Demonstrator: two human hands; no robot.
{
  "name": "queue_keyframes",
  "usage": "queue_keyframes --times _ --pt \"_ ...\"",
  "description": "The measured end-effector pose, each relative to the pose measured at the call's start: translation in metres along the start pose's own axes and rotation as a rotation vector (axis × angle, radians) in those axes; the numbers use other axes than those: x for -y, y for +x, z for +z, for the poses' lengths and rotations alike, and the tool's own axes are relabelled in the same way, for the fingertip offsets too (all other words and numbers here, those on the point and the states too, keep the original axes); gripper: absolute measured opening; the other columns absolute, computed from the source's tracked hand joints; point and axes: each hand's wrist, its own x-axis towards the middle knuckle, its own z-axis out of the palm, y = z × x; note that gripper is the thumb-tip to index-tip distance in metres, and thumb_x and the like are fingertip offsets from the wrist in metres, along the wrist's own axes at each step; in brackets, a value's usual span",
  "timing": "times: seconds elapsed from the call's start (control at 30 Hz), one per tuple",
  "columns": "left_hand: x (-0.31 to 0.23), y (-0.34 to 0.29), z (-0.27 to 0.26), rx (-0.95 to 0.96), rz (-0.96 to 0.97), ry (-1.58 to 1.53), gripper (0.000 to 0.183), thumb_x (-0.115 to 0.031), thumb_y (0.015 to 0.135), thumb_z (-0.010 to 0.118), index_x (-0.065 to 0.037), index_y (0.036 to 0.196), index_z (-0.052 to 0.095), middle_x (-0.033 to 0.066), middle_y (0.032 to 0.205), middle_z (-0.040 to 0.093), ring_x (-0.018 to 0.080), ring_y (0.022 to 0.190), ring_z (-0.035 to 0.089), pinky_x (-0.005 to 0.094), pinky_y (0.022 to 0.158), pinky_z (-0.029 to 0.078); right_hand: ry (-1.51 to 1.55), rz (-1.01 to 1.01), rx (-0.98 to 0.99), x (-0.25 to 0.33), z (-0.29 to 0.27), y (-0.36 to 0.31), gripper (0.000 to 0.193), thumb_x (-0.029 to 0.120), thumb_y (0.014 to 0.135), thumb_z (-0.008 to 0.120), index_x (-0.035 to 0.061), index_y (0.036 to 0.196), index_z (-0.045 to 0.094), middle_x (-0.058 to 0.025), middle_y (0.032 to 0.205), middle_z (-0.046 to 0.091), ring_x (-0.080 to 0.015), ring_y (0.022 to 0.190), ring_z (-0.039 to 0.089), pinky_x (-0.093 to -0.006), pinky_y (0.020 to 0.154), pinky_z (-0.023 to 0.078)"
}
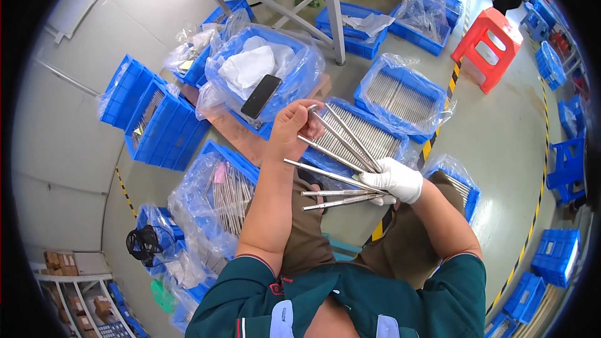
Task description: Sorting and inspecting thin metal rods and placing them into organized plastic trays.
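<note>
My right hand (397,181) wears a white glove and is closed around several slim metal rods (327,174), which fan out to the left. The rods are shiny, with stepped, narrower ends. My bare left hand (297,126) has its fingers curled at the far end of the uppermost metal rod (343,136), gripping it near the tip. Just beyond and beneath the rods stands a blue crate lined with clear plastic, holding a row of similar rods (369,133). Part of that crate is hidden by my hands and the held rods.
A black phone (261,96) lies on a plastic-lined blue bin. Another crate of rods (400,100) stands beyond, and loose rods (228,197) fill a bin at my left. A red stool (489,49) is at the far right. A table leg (333,19) rises at the back.
</note>
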Motion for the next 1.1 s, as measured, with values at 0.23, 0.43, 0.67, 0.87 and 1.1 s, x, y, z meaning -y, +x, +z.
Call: queue_keyframes --times 0.23,0.43,0.67,0.87,1.1 --pt "0.005 -0.001 0.007 0.087 -0.079 -0.006 0.037 -0.025 0.083 0.066 0.003 0.106 0.059 0.0045 0.070 0.058 0.0130 0.062 0.052 0.0281 0.060 0.041 0.055 -0.016 0.020 0.003 0.000 0.000 0.037 0.039 0.086 0.060 0.0036 0.077 0.060 -0.0046 0.054 0.053 -0.0067 0.038 0.041 -0.0209 0.035 0.027" --pt "0.003 -0.006 -0.003 0.091 -0.039 0.027 0.035 -0.019 0.080 0.069 0.002 0.107 0.059 0.0069 0.084 0.061 0.0145 0.070 0.057 0.0288 0.066 0.047 -0.001 0.001 0.032 0.003 0.000 0.000 0.037 0.039 0.086 0.060 0.0035 0.075 0.060 -0.0044 0.053 0.053 -0.0064 0.038 0.042 -0.0205 0.035 0.028" --pt "0.023 -0.014 0.009 0.183 -0.191 0.004 0.034 -0.011 0.078 0.070 0.002 0.107 0.058 0.0108 0.094 0.063 0.0169 0.077 0.060 0.0273 0.069 0.049 -0.019 0.004 -0.015 0.009 0.007 -0.001 0.040 0.042 0.085 0.061 0.0039 0.073 0.060 -0.0044 0.053 0.054 -0.0068 0.039 0.043 -0.0204 0.036 0.028" --pt "0.024 -0.012 0.008 0.099 -0.173 0.124 0.033 -0.012 0.080 0.068 0.003 0.108 0.058 0.0097 0.096 0.063 0.0155 0.080 0.060 0.0263 0.071 0.049 0.034 -0.012 0.015 0.006 0.002 0.001 0.039 0.041 0.085 0.061 0.0042 0.075 0.059 -0.0040 0.052 0.053 -0.0065 0.039 0.042 -0.0206 0.036 0.028" --pt "-0.022 0.003 -0.011 -0.183 0.208 0.108 0.027 -0.020 0.088 0.059 0.003 0.103 0.059 0.0040 0.074 0.053 0.0107 0.066 0.047 0.0229 0.062 0.040 -0.148 -0.015 -0.105 -0.003 -0.011 -0.003 0.036 0.038 0.088 0.058 0.0043 0.076 0.059 -0.0032 0.055 0.054 -0.0063 0.042 0.044 -0.0199 0.038 0.030"
